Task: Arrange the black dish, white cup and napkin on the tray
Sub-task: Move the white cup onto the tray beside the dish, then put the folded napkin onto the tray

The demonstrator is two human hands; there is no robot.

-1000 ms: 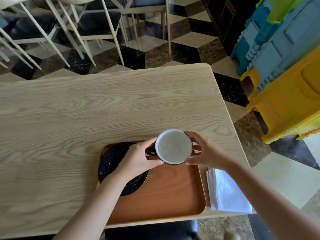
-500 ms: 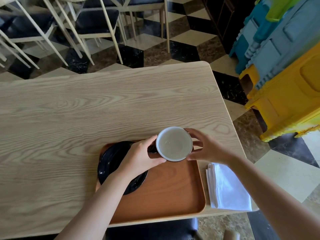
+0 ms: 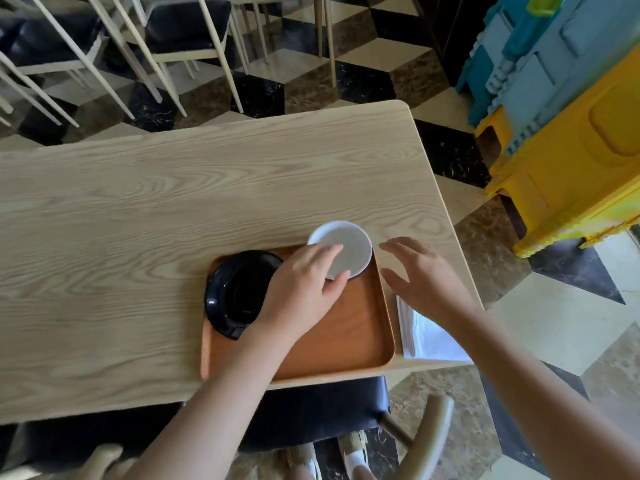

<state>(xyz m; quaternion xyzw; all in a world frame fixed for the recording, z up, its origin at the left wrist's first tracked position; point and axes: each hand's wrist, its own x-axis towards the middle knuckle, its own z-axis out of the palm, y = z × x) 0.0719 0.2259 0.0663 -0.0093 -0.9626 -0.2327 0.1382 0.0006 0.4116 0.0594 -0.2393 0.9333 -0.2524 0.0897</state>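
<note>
The white cup (image 3: 346, 245) stands in the far right corner of the brown wooden tray (image 3: 349, 337). My left hand (image 3: 301, 289) rests on the cup's left side, fingers across the rim and thumb against its near edge; the handle is hidden under the hand. On the left part of the tray lies the black dish (image 3: 235, 292), partly covered by my left wrist. My right hand (image 3: 419, 275) hovers open just right of the tray, apart from the cup. A folded white napkin (image 3: 426, 341) sits on the table beside the tray's right edge, under my right forearm.
The tray sits at the near right end of a light wooden table (image 3: 173, 220), close to its front edge. A dark-seated chair (image 3: 311, 410) is tucked below. Chairs (image 3: 187, 36) stand beyond the table, and yellow and blue plastic stools (image 3: 561, 133) are stacked to the right.
The cup, held above the tray in both hands before, now stands on the tray's far right corner. My right hand has let go and drawn off to the right.
</note>
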